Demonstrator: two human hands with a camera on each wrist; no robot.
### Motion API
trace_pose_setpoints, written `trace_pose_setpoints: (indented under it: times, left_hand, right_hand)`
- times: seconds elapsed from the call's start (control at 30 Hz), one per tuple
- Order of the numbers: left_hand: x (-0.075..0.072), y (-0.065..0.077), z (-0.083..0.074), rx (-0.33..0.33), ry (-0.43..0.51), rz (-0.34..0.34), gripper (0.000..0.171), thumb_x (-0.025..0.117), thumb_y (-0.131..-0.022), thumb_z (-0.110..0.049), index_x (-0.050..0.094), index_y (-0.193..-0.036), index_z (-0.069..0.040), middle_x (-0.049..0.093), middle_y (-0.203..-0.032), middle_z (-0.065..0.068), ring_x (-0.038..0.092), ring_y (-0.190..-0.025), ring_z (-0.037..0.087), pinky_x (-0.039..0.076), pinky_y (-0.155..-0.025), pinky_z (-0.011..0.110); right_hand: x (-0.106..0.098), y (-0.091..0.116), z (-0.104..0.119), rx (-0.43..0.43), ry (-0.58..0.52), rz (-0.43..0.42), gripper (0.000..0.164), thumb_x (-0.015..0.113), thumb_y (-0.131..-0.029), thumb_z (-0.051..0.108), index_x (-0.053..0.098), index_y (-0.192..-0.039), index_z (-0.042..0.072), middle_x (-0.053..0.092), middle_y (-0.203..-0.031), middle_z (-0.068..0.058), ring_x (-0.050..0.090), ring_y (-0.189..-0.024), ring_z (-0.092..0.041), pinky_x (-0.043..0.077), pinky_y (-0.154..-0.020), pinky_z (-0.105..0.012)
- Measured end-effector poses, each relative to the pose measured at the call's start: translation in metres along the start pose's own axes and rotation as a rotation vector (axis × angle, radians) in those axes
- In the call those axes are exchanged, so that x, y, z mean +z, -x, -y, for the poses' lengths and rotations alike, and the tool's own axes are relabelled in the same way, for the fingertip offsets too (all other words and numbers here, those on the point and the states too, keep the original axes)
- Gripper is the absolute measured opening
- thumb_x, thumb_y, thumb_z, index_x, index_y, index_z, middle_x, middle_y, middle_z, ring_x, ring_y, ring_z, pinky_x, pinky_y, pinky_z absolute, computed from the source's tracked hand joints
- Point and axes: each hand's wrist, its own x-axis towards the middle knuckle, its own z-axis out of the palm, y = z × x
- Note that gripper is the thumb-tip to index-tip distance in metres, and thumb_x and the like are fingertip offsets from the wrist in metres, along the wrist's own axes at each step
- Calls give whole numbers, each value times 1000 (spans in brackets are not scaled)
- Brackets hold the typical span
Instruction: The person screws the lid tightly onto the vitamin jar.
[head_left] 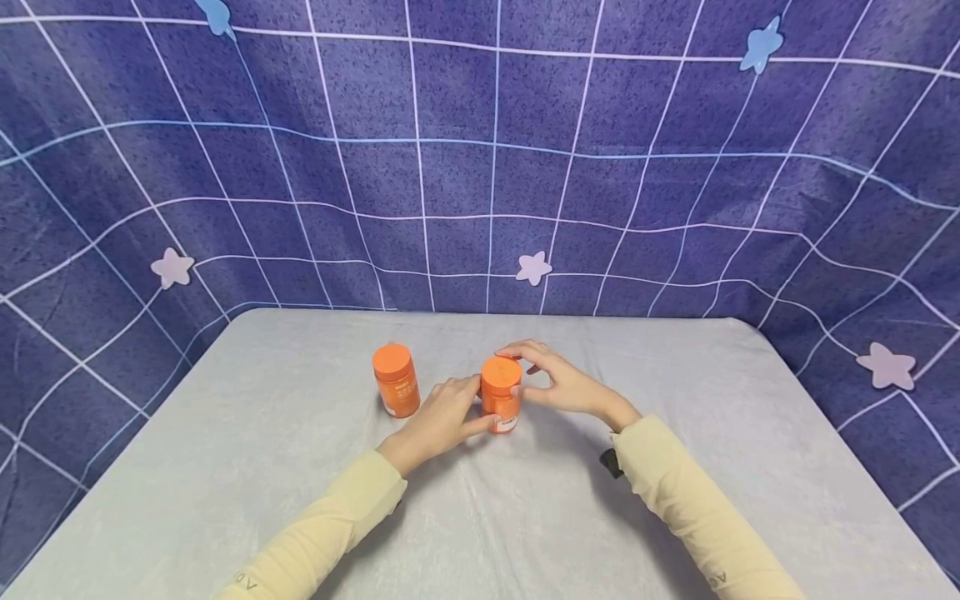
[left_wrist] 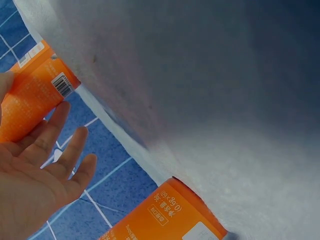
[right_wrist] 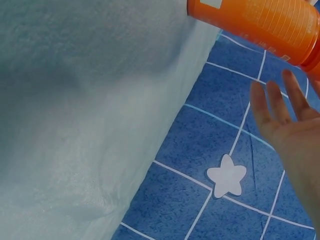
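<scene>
Grey-white cloth-covered table [head_left: 247, 467] fills the lower frame; dark blue curtain [head_left: 450, 179] with pale grid lines and star patches [head_left: 534, 267] hangs behind it. Two cream sleeves [head_left: 322, 521] enter from the bottom edge.

Orange jar [head_left: 508, 405] stands upright just below and right of frame centre, between the hands. Left hand [head_left: 441, 417] grips the body, thumb low on the near side, fingers on the left. Right hand [head_left: 562, 385] has the orange lid [head_left: 501, 374] between thumb and index; its remaining fingers stand off the jar in the right wrist view. Second orange jar [head_left: 399, 393] is upright to the left, near the left hand, apart from it.

Left fingertips partly hidden behind the jar. Both wrist views crop the held jar at the frame edge. Small label print too blurry to read. Dark object [head_left: 611, 463] under the right cuff: mostly covered, can't identify.
</scene>
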Motion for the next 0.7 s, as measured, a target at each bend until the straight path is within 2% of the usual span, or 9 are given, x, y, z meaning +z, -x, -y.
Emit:
trace_pose_setpoints:
  times: [0.23,0.47,0.7]
  left_hand:
    - [0,0,-1,14,0,-17,49,63,-83,-42,50,-118,-10,64,-104,2,58,-98,23,42,-86,44]
    - [1,-1,0,15,-19,-20,44,63,-83,-41,52,-113,-11,64,-100,1,58,-94,21,44,-82,41]
    - [1,-1,0,21,-15,-34,44,65,-82,-40,53,-113,-11,64,-98,1,58,-93,21,44,-82,40]
  right_hand:
    - [5,1,-1,27,16,-74,50,70,-79,13,49,-124,7,50,-126,-10,42,-116,-30,40,-90,-51]
    - [11,1,2,40,92,-167,47,74,-75,21,51,-115,10,53,-119,-3,45,-108,-20,41,-88,-46]
    - [15,2,4,32,115,-215,48,75,-74,24,51,-112,10,54,-113,-2,45,-105,-19,41,-88,-45]
